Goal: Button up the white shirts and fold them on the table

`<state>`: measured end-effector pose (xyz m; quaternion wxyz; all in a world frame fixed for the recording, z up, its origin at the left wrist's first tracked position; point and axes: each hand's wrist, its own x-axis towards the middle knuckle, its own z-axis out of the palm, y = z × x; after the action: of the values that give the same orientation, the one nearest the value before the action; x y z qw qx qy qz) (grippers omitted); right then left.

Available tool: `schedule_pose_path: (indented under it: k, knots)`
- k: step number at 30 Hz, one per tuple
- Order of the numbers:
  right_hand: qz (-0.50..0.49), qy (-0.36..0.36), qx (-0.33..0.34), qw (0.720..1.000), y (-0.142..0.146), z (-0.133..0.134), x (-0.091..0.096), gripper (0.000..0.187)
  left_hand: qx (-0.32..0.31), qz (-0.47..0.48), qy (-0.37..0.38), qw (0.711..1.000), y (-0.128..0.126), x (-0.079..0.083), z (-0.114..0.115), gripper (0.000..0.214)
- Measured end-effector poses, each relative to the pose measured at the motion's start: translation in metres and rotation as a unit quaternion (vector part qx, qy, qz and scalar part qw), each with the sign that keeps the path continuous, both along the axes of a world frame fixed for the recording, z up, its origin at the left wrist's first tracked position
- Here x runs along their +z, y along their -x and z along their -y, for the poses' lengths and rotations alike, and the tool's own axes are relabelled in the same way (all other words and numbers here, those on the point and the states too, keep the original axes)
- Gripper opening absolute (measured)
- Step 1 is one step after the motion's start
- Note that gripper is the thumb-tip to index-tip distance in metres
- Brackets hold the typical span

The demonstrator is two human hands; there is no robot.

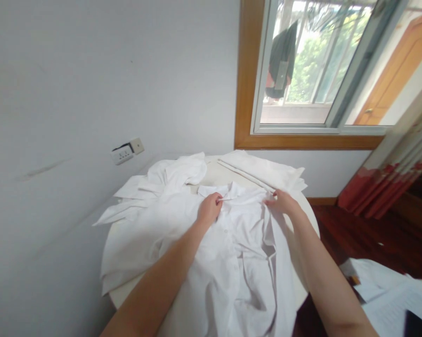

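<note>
A white button-up shirt [228, 262] lies spread over a round table [304, 213], its collar toward the wall and its lower part coming toward me. My left hand [210, 208] is closed on the shirt near the collar, pinching the fabric. At the shirt's right shoulder, my right hand [281, 203] pinches the cloth between thumb and fingers. Creases run down the right side of the shirt below that hand. To the left, more white garments [154, 206] lie loosely heaped, partly under or against the shirt; where one ends I cannot tell.
A folded white garment [262, 168] lies at the table's back right. Behind are a wall socket [122, 154] and a wood-framed window [246, 93]. A red and cream curtain [375, 178] hangs at right. White papers or cloth [389, 290] lie low at the right.
</note>
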<state>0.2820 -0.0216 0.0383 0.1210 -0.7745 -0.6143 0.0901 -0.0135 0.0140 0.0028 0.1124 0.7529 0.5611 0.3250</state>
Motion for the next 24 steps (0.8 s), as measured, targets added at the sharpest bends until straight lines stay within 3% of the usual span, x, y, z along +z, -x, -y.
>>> schedule_pose_path:
  k: [6,12,17,20,24]
  knots:
    - [0.026,0.056,0.031,0.998,0.007,0.018,0.007,0.068,0.027,-0.012,-0.010,1.000,0.000,0.000,-0.004,0.016]
    - [0.065,0.119,0.108,0.985,0.007,0.021,0.015,0.030,0.049,-0.015,-0.032,0.998,0.001,0.001,-0.004,0.024]
    - [-0.050,0.178,0.102,0.978,-0.013,0.026,0.019,0.022,0.070,-0.069,-0.053,0.994,-0.003,0.004,0.004,0.034]
    - [-0.086,0.179,0.093,0.976,-0.018,0.026,0.019,0.027,0.028,-0.096,-0.084,0.991,-0.006,0.005,0.005,0.031]
    - [0.004,0.120,0.084,0.989,-0.010,0.016,0.016,0.042,-0.048,-0.120,-0.113,0.985,-0.008,0.006,0.003,0.025]
